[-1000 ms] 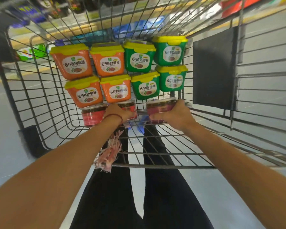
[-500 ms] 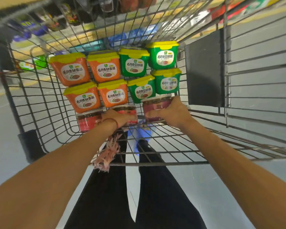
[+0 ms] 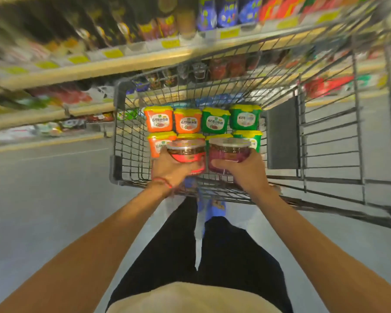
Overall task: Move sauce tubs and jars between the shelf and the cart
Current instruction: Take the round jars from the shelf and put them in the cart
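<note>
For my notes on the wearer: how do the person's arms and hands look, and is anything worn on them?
Both arms are bare, with no sleeves visible. The left hand has a thin red cord bracelet around its wrist. The right hand has no glove; no ring or watch can be made out.

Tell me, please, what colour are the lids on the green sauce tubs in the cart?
Yellow; the green sauce tubs show it best in the head view, the only view.

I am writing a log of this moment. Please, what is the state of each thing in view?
Left hand: gripping a red-labelled jar, lifted, lidded.
Right hand: gripping a dark red jar, lifted, lidded.
Orange tubs: lidded, in the cart.
Green tubs: lidded, in the cart.
</note>
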A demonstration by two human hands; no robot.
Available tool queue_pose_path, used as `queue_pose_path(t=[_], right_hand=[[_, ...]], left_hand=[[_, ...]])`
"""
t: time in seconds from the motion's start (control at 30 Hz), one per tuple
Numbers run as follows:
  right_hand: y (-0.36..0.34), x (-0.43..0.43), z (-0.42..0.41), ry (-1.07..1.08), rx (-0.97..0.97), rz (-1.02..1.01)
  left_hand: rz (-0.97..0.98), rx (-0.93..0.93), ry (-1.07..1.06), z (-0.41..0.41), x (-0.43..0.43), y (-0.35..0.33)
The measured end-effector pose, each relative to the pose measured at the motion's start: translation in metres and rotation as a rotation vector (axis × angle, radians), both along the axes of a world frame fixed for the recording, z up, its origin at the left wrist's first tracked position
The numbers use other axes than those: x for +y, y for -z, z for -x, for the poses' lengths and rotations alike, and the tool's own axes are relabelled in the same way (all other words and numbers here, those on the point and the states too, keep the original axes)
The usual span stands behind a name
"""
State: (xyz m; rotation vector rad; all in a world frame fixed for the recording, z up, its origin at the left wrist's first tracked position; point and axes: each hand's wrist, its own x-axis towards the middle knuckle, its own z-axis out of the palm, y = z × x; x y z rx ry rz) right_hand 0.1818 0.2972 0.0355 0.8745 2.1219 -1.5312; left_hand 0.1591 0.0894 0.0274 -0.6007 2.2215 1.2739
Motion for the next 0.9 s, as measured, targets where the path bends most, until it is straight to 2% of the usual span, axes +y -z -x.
queue_pose_path(t=[0.17,0.47,0.7,0.9], right_hand=[[-0.057,-0.016,-0.001,-0.035,0.192,0.01],[-0.158,-0.087,0.013,-0.168,0.475,0.093],[-0.226,-0.186,0.018,-0.276,0.687,0.21],[-0.273,-0.301,0.013,-0.349,0.776,0.235]], left_hand=[[-0.001,0.229,-0.221,-0.019,-0.019,-0.065],[-0.005,0.548,-0.375,-0.046,-0.085,-0.17],[0.08,0.776,-0.474,-0.065,-0.178,-0.238],[0.127,0.913,-0.566,-0.082,-0.287,-0.282]])
